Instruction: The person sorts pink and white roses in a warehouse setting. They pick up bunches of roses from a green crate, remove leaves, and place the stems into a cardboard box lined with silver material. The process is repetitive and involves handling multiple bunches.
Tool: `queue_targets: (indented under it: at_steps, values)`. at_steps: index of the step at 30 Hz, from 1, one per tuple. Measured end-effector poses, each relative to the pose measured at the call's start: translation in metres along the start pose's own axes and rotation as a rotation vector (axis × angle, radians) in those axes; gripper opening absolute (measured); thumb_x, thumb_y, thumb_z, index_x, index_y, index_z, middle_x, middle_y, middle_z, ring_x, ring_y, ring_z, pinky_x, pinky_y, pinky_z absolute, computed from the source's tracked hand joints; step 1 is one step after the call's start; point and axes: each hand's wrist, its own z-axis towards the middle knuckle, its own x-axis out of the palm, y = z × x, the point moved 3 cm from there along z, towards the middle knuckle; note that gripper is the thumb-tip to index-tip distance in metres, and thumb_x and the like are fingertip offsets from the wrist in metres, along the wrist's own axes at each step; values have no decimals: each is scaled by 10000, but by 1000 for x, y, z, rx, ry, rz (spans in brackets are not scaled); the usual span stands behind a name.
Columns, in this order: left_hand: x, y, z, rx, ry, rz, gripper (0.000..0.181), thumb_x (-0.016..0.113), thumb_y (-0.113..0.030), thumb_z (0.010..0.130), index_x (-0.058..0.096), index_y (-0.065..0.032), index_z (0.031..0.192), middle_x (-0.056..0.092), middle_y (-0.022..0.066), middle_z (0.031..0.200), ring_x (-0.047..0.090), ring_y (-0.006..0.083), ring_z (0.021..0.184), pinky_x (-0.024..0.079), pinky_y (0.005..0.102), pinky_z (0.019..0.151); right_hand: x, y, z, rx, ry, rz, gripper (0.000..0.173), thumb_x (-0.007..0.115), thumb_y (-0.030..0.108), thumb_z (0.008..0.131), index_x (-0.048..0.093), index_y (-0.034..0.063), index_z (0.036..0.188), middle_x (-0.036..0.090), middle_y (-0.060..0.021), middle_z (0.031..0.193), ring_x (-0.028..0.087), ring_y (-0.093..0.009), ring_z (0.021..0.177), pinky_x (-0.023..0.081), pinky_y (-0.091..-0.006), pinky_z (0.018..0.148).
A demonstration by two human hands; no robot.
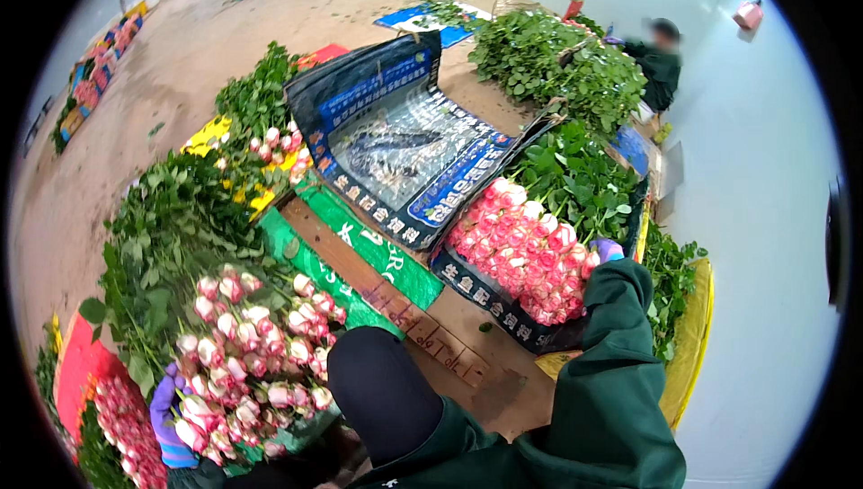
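Note:
My left hand, in a purple glove with a striped cuff, is at the left side of loose pink-and-white roses. Its fingers reach among the blooms; whether they grip a stem is hidden. My right hand, also gloved in purple, rests against the right side of a tightly packed bed of pink-and-white roses. The fingertips are hidden there. Those roses lie on a dark printed feed sack, their leafy stems pointing away from me. A wooden board with markings lies between the two groups of roses.
Green printed sacking lies under the board. More roses stand at lower left. A leafy heap sits farther back, near another person by the pale wall. A yellow sack lines the right side.

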Motion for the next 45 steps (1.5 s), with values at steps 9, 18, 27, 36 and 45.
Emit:
queue_targets:
  at_steps: [9,18,27,36,45]
  values:
    - [-10,10,10,-106,136,-144,230,462,-138,896,524,-27,1088,589,25,848,574,157,787,495,303,723,-11,-9,-11,159,114,361,211,571,136,794,604,65,990,604,-111,774,581,-211,758,467,-319,695]
    - [20,-16,-55,298,54,395,373,445,-205,909,455,35,1195,592,69,968,558,137,837,455,265,713,-152,265,-159,-33,-832,979,375,555,67,790,497,47,1160,581,-148,1049,563,-275,950,435,-352,844]
    - [108,-20,-93,499,295,1177,386,546,-149,843,460,3,1187,574,85,839,559,203,750,454,290,687,-259,522,-298,-1117,-175,1480,788,562,257,774,124,57,1398,474,-233,1071,470,-358,1015,371,-403,915]
    - [320,62,-149,654,991,1230,485,664,-152,721,497,17,1144,527,180,1138,540,307,1007,427,352,865,-244,356,-289,-859,-1155,1678,773,592,-56,668,266,30,1363,345,-160,1373,381,-280,1244,340,-324,990]
    - [245,32,-90,426,507,1105,308,553,-59,842,511,11,1138,587,46,969,541,91,868,439,234,770,-185,49,-276,89,-1232,1407,807,400,-158,655,256,132,1393,361,-69,1346,525,-84,839,426,-149,501]
